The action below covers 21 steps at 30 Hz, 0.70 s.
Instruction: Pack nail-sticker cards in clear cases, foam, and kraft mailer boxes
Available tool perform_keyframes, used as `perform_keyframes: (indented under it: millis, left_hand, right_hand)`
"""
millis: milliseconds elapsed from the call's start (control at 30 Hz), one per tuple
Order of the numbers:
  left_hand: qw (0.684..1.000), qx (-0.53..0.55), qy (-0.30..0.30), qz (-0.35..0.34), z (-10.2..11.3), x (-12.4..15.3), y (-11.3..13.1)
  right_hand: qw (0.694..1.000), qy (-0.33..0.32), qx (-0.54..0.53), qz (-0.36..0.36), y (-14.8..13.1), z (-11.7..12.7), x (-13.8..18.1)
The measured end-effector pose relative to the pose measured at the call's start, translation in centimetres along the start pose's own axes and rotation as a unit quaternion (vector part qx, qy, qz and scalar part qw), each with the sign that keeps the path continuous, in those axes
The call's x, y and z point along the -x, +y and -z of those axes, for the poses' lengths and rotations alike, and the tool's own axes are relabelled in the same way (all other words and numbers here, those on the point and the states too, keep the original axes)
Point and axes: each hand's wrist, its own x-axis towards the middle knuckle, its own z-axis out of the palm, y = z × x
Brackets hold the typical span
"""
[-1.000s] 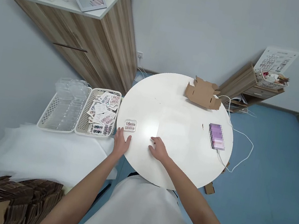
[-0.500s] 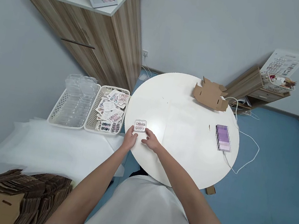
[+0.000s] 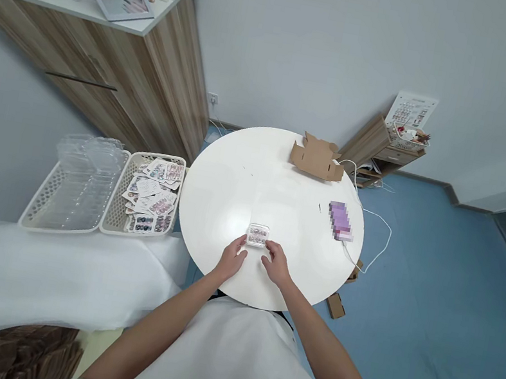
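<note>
A small clear plastic case (image 3: 257, 234) with little coloured pieces inside lies on the round white table (image 3: 233, 192), near its front edge. My left hand (image 3: 231, 260) touches the case's left end with its fingertips. My right hand (image 3: 276, 264) touches its right end the same way. Both hands have their fingers curled in a light pinch on the case, which rests flat on the table.
A folded brown cardboard box (image 3: 316, 157) lies at the table's far side, a purple phone (image 3: 341, 221) with a white cable at the right. Left of the table stand two white baskets (image 3: 104, 223), one with clear cases, one with printed cards. A wooden cabinet (image 3: 154, 81) stands behind.
The case has moved from the table's left edge toward the middle front. My right hand came over to it, and both hands now hold its ends. The camera view swung right.
</note>
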Motion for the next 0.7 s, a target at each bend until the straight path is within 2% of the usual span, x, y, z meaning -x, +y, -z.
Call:
perform_keyframes:
  millis: [133,300,567,700]
  left_hand:
    - [0.999,-0.029,-0.043,-0.001,-2.9,0.4,0.0]
    - [0.993,-0.095,-0.070,0.000,-5.3,0.9,0.4]
    - [0.980,-0.190,-0.048,0.020,-6.9,1.3,0.8]
    - [0.974,-0.224,-0.040,0.008,-7.1,1.4,0.7]
  right_hand:
    - [0.999,0.007,0.044,-0.001,1.6,2.8,1.8]
    - [0.997,-0.014,0.078,-0.012,3.1,4.8,2.5]
    - [0.993,-0.066,0.098,-0.004,4.5,5.7,1.6]
    - [0.992,-0.072,0.098,0.019,4.8,5.7,1.6]
